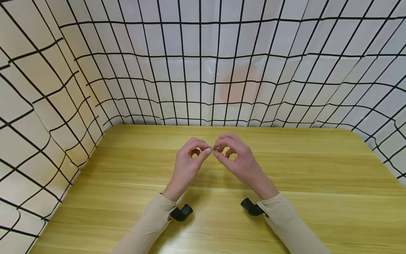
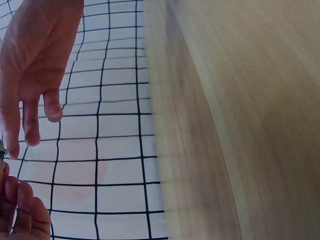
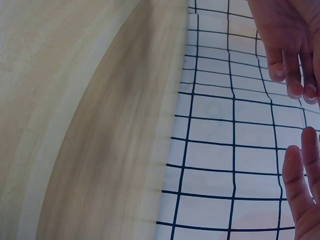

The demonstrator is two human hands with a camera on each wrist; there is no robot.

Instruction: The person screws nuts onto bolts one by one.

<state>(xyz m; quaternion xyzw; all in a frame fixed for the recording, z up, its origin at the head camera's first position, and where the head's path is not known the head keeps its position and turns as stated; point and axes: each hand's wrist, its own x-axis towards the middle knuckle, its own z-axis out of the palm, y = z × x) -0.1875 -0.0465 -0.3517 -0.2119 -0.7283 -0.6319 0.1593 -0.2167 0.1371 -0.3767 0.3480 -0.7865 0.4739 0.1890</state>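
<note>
A small, slim metal piece [image 1: 215, 149] sits between the fingertips of both hands above the table; it is too small to tell its kind. Its left end is pinched between the thumb and index finger of my left hand [image 1: 187, 160]. From the other side, the thumb and index finger of my right hand [image 1: 242, 158] pinch its right part. A bit of dark metal [image 2: 2, 149] shows at the edge of the left wrist view. In the right wrist view the fingertips meet past the frame's edge, and the piece is out of sight.
Below the hands spreads a wooden table [image 1: 127, 183] with light grain. White sheeting with a black grid net [image 1: 180, 81] rises behind it and along both sides. Black wrist devices [image 1: 181, 212] stick out from the beige sleeves [image 1: 149, 225].
</note>
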